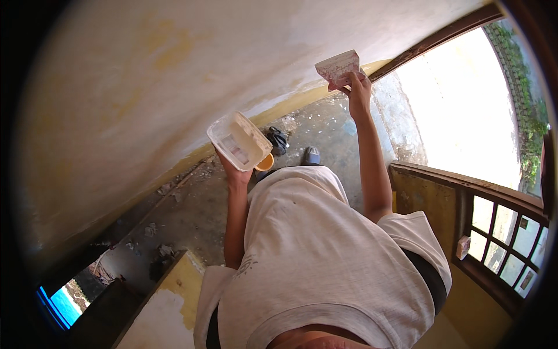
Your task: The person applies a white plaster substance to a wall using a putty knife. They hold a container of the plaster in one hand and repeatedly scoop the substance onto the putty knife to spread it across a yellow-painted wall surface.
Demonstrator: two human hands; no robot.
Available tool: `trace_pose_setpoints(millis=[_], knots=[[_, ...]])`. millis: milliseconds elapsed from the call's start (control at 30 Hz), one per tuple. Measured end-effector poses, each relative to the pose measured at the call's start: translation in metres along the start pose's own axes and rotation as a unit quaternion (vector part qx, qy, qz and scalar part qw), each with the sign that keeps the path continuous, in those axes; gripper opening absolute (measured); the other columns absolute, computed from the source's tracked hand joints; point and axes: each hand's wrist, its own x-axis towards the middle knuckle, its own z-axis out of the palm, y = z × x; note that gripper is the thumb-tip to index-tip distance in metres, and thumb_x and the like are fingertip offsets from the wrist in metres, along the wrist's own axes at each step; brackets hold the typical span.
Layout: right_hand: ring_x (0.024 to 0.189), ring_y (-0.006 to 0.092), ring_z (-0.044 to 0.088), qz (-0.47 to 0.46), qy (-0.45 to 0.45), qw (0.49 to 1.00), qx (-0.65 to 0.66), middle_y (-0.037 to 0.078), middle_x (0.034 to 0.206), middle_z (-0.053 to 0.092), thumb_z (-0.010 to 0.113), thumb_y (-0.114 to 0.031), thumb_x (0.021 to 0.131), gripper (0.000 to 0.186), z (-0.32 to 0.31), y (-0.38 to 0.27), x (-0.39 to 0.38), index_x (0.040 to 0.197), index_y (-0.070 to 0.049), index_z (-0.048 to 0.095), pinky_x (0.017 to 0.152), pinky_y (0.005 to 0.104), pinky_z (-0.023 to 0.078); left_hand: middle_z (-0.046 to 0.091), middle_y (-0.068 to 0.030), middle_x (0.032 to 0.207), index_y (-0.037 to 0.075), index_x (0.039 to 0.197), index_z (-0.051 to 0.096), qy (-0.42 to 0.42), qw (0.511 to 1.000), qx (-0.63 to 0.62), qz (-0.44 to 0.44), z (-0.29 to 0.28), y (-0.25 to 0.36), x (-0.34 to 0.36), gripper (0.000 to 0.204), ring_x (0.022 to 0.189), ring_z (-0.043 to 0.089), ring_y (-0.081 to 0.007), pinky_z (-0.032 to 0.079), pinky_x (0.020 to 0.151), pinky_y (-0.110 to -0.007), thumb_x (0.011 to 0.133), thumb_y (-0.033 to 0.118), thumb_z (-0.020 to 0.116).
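Observation:
My left hand [235, 173] grips an off-white rectangular plastic tub [247, 135] from below, its open top tilted toward me. Smears of pale paste and a reddish patch mark the tub's inside. Raised at the end of my stretched right arm, my right hand [359, 88] is closed around a wide putty spreader [339, 67] with reddish and whitish residue on its flat face. The spreader is close to the wall [174, 87], which has pale coating over yellow paint; whether they touch I cannot tell.
Below, the grey floor [325, 125] carries scattered white flakes. A black bag [276, 141] and an orange bucket [265, 163] stand by my feet. On the right are a wooden doorway and a door with glass panes [504, 224]. Debris [168, 189] lies along the wall base.

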Motion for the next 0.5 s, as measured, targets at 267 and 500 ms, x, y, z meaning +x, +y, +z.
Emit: trace_pose_setpoints(millis=[267,500], knots=[[0.076,0.0322,0.066,-0.142,0.071,0.951,-0.266,0.024,0.094,0.061,0.054,-0.016,0.097,0.023,0.117,0.047,-0.01,0.1,0.006,0.053,0.07,0.0426,0.052,0.058,-0.0084,0.136,0.013,0.145,0.047,-0.019,0.999,0.049,-0.008,-0.006,0.014,-0.004,0.063,0.119,0.061,-0.0292,0.054,0.099,-0.048,0.101,0.059,0.044],[0.087,0.0283,0.071,0.06,-0.141,0.988,0.009,0.021,0.095,0.066,0.053,-0.01,0.098,0.02,0.09,0.067,-0.08,0.102,0.009,0.056,0.081,0.0347,0.058,0.059,-0.0093,0.138,0.011,0.145,0.048,-0.053,0.996,0.032,-0.058,-0.001,0.02,0.002,0.063,0.122,0.06,-0.0333,0.049,0.106,-0.05,0.101,0.056,0.045]])
